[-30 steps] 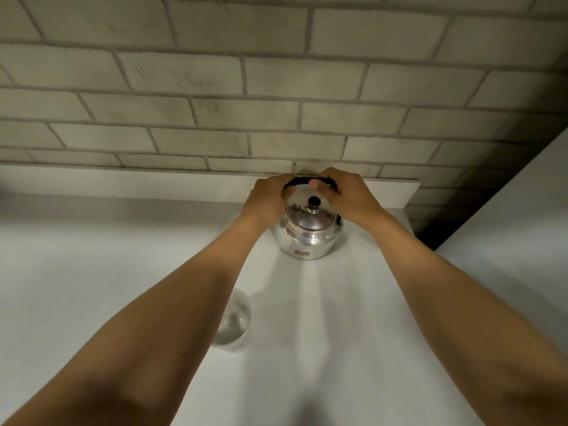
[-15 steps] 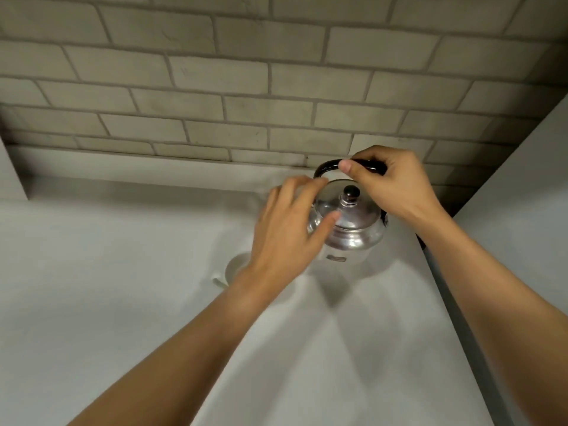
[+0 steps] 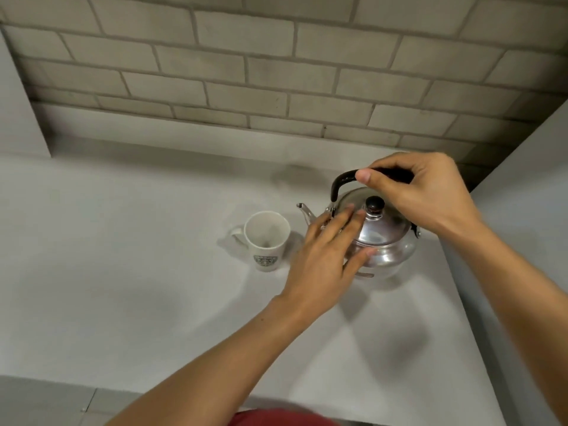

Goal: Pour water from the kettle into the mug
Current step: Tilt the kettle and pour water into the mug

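Observation:
A shiny steel kettle (image 3: 388, 241) with a black knob on its lid sits at the right of the white counter, its spout pointing left. My right hand (image 3: 421, 192) is closed around its black arched handle from above. My left hand (image 3: 325, 253) lies with spread fingers against the kettle's left side and lid, holding nothing. A white mug (image 3: 266, 241) with a green logo stands upright just left of the spout, handle to the left, apart from both hands. Its inside looks empty.
The white counter (image 3: 123, 272) runs wide to the left and toward me. A grey brick wall (image 3: 276, 72) closes the back above a low ledge. A white wall (image 3: 528, 226) stands close on the kettle's right. The counter's front edge is near the bottom.
My left hand let go of the handle and now rests open on the kettle's side. The right hand kept its grip. The view shifted, bringing the mug out from behind my left arm.

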